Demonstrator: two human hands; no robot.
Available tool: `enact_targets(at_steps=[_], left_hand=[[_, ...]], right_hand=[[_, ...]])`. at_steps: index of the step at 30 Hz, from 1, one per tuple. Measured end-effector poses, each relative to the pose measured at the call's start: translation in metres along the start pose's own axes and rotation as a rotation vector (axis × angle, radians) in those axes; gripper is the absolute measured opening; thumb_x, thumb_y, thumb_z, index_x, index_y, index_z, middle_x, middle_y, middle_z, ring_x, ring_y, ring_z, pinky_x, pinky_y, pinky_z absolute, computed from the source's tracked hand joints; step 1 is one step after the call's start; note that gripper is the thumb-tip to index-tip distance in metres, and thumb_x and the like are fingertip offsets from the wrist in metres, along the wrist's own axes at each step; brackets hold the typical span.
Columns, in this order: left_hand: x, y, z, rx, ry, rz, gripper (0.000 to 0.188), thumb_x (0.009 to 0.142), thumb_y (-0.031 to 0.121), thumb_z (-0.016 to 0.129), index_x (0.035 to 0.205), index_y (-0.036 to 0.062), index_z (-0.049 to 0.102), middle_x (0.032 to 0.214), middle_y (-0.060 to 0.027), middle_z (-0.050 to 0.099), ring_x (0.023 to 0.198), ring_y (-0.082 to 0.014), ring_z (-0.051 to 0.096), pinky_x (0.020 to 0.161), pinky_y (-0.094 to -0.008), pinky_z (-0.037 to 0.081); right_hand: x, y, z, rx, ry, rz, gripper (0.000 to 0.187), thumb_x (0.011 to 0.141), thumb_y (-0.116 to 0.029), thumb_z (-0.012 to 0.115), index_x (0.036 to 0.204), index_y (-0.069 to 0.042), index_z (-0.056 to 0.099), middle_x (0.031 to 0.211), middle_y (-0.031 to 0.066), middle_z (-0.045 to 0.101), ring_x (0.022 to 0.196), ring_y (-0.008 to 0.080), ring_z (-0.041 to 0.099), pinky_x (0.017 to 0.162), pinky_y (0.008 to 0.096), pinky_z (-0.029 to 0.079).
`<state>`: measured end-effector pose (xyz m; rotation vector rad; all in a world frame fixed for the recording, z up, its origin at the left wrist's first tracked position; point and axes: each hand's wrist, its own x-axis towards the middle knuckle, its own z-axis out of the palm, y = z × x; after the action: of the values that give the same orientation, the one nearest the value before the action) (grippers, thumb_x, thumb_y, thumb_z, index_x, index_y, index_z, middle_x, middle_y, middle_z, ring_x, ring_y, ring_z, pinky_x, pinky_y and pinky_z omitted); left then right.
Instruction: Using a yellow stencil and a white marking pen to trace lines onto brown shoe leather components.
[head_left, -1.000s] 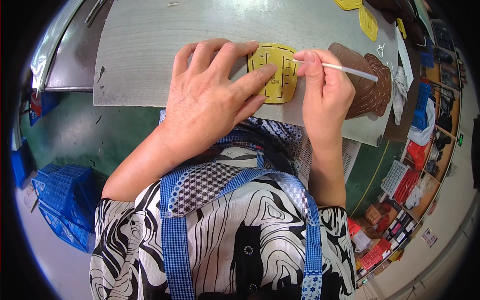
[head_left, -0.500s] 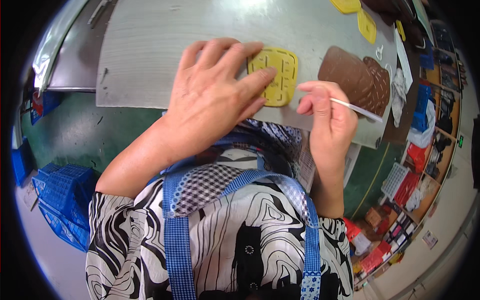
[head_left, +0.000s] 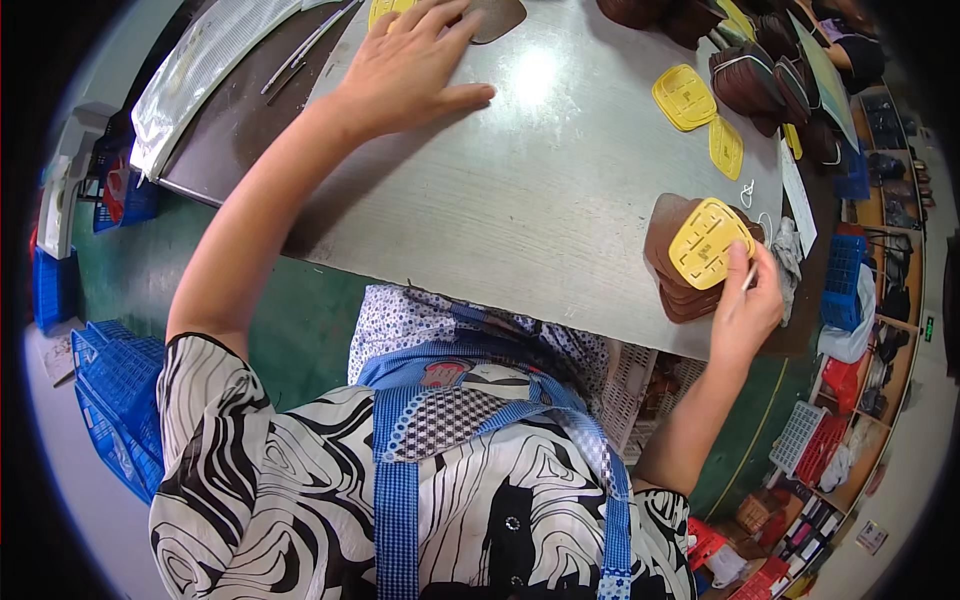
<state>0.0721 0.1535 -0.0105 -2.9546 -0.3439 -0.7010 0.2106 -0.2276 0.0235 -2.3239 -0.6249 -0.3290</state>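
Observation:
In my right hand [head_left: 750, 305] is a yellow slotted template [head_left: 708, 245], pinched by its right edge between thumb and fingers. A thin pale stick [head_left: 748, 278], like a pen, is tucked in the same hand. Beneath the template lies a stack of brown rounded pieces [head_left: 672, 290], partly covered by it. My left arm stretches to the far left, where my left hand [head_left: 420, 70] rests spread out on the table. Around its fingertips are another yellow piece [head_left: 390, 10] and a brown piece [head_left: 498, 20], both cut off by the picture's top edge.
The grey table board [head_left: 480, 220] spans the middle. Two yellow templates [head_left: 685, 98] lie at the far right beside bundled brown pieces [head_left: 748, 85]. White string [head_left: 747, 193] and a crumpled cloth [head_left: 788, 262] are at the right edge. Blue crates [head_left: 120, 390] stand on the floor at left.
My left hand has left the yellow template at the near edge and reached far left. The template has moved right in my right hand, over the brown pieces. The view has shifted.

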Motion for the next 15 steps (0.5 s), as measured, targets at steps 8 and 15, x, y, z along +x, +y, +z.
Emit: enact_targets(at_steps=[8,15], left_hand=[[-0.088,0.089,-0.068,-0.461,-0.349,0.259,0.075,0.08,0.053,0.076,0.145,0.0213,0.056,0.127,-0.0114,0.053,0.127,-0.0309,0.051,0.119,-0.0616,0.028],[-0.108,0.106,-0.066,-0.554,0.062,0.055,0.043,0.079,0.026,0.081,0.117,0.0119,0.07,0.107,-0.004,0.06,0.105,-0.0263,0.057,0.103,-0.0512,0.04]], right_hand=[[-0.026,-0.037,0.002,0.569,-0.058,0.199,0.016,0.101,-0.011,0.066,0.11,0.002,0.07,0.092,0.0001,0.067,0.071,0.0019,0.055,0.061,0.0179,0.04],[-0.036,-0.073,0.057,0.697,-0.427,0.156,0.015,0.095,-0.006,0.073,0.107,0.001,0.068,0.09,0.0029,0.071,0.082,0.0063,0.063,0.076,0.0218,0.051]])
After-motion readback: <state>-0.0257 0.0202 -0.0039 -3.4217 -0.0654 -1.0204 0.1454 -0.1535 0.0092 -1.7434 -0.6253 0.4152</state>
